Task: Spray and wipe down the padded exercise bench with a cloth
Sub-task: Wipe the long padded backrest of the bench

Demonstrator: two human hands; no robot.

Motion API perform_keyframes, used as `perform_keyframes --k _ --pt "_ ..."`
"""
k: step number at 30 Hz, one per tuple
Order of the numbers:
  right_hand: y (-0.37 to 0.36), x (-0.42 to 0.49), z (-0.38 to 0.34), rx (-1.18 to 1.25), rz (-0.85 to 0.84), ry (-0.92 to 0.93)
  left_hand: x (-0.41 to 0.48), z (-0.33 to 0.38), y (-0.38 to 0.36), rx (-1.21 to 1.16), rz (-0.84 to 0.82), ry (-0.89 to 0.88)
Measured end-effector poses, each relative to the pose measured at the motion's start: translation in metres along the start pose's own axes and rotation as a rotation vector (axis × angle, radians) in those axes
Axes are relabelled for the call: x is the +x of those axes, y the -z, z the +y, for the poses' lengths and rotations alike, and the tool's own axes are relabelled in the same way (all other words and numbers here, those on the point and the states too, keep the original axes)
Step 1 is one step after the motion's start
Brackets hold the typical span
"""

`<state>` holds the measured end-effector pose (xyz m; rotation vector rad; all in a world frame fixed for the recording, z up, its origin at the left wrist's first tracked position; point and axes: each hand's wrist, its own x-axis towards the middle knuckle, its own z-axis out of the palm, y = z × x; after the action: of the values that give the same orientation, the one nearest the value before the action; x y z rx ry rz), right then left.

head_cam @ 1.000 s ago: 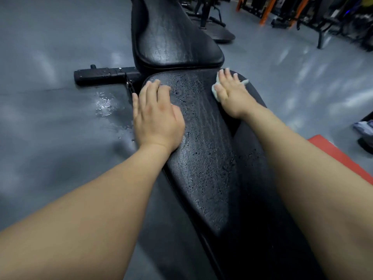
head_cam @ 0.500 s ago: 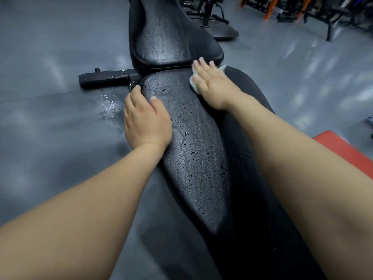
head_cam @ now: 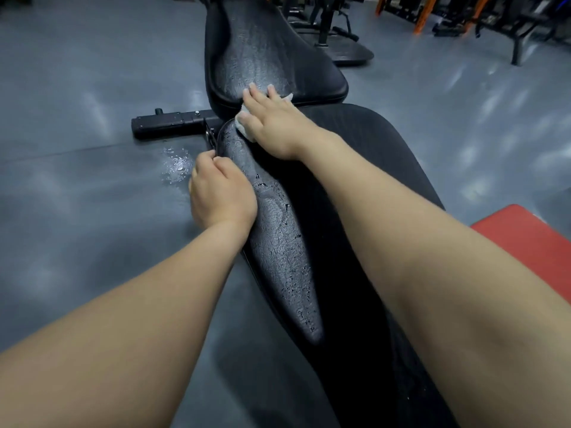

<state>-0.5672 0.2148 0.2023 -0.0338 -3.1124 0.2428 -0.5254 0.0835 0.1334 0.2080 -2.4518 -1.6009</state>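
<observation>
1. black textured vinyl covers the exercise bench, which runs away from the camera in two parts: the seat pad (head_cam: 278,242) close by and the back pad (head_cam: 268,50) beyond it, with a narrow gap between them.
2. beads and streaks of liquid lie along the seat pad's left half, and the back pad shines wet.
3. white cloth (head_cam: 244,126) lies at the far left end of the seat pad, right at the gap. most of it is hidden under the right hand (head_cam: 272,125), and only its edges show on either side of the fingers.
4. the right hand presses flat on the cloth with its grip apart, fingers straight and spread. the fingertips reach onto the near edge of the back pad.
5. the left hand (head_cam: 221,193) sits at the left edge of the seat pad, nearer than the right hand. its grip is clamped on that edge, fingers curled down over the side and thumb on top.
6. both bare forearms stretch in from the bottom of the view, the right one crossing above the seat pad.
7. a black steel foot bar (head_cam: 167,123) sticks out to the left from under the gap.
8. just in front of the bar, a small wet patch (head_cam: 176,168) glistens on the grey floor (head_cam: 77,211), beside the left hand.
9. a red pad (head_cam: 531,242) shows at the right edge.
10. dark gym frames with orange posts (head_cam: 423,13) stand far off at the top right.
</observation>
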Motion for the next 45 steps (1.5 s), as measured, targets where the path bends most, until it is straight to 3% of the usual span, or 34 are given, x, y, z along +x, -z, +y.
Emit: perform_keyframes --k 3,7,11,13,19,23,30,34,39,45 --pt "0.010 -0.001 0.039 -0.021 0.014 -0.110 0.001 0.000 0.001 0.008 -0.001 0.011" --pt "0.017 -0.013 0.109 0.021 0.055 -0.478 -0.001 0.001 0.003 0.011 -0.014 0.014" --pt "0.017 -0.020 0.106 0.100 0.073 -0.670 0.000 -0.001 0.002 -0.018 -0.012 0.009" --pt "0.014 -0.012 0.082 0.083 0.092 -0.633 0.000 -0.001 0.002 -0.034 -0.012 0.020" --pt "-0.014 -0.017 0.002 0.039 0.102 -0.195 0.001 -0.002 -0.001 -0.117 0.001 0.063" --pt "-0.017 -0.038 0.000 0.037 0.069 -0.009 0.001 -0.002 -0.002 -0.170 -0.001 0.091" --pt "-0.014 -0.014 -0.017 0.046 0.036 -0.090 0.000 -0.005 0.000 -0.255 0.047 0.113" --pt "-0.020 -0.034 -0.022 0.035 0.040 -0.026 0.003 -0.005 0.002 -0.261 0.057 0.051" --pt "-0.041 -0.099 -0.028 0.016 0.028 0.014 0.008 -0.003 0.011 -0.220 -0.114 0.038" --pt "-0.036 -0.080 -0.041 0.005 0.012 -0.041 0.036 -0.020 0.051 -0.234 -0.524 0.068"
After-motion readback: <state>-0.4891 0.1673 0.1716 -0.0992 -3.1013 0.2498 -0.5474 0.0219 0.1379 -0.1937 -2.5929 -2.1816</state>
